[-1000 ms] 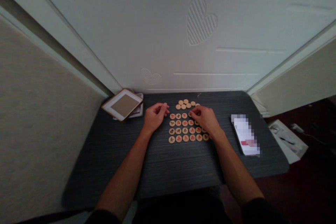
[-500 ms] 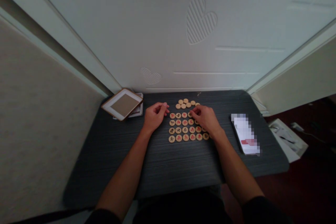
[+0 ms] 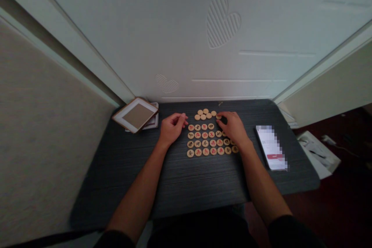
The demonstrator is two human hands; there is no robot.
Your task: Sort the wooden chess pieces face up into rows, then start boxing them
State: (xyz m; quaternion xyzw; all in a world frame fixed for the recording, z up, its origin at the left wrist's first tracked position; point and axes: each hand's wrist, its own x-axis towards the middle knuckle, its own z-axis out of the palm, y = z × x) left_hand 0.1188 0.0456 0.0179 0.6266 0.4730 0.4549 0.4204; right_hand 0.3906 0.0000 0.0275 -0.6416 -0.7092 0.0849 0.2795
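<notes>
Round wooden xiangqi pieces (image 3: 205,135) marked with red or black characters lie face up in rows on the dark table. Behind them is a loose group of plain-backed pieces (image 3: 203,116). My right hand (image 3: 232,126) is at the right end of that group, thumb and forefinger closed about one xiangqi piece (image 3: 218,116), which still lies on the table. The hand and wrist hide the right ends of some rows. My left hand (image 3: 172,127) rests left of the rows, fingers loosely curled against the thumb, with nothing visible in it.
A phone (image 3: 271,147) with a lit screen lies on the right of the table (image 3: 200,182). At the back left a tan-edged frame-like tray (image 3: 124,117) sits on another flat item. A white panel with hearts (image 3: 222,21) rises behind. A white box (image 3: 319,153) is off the right edge.
My right hand has left a piece with a black character in the back row and moved right and slightly back to a plain-backed piece. My left hand has stayed put.
</notes>
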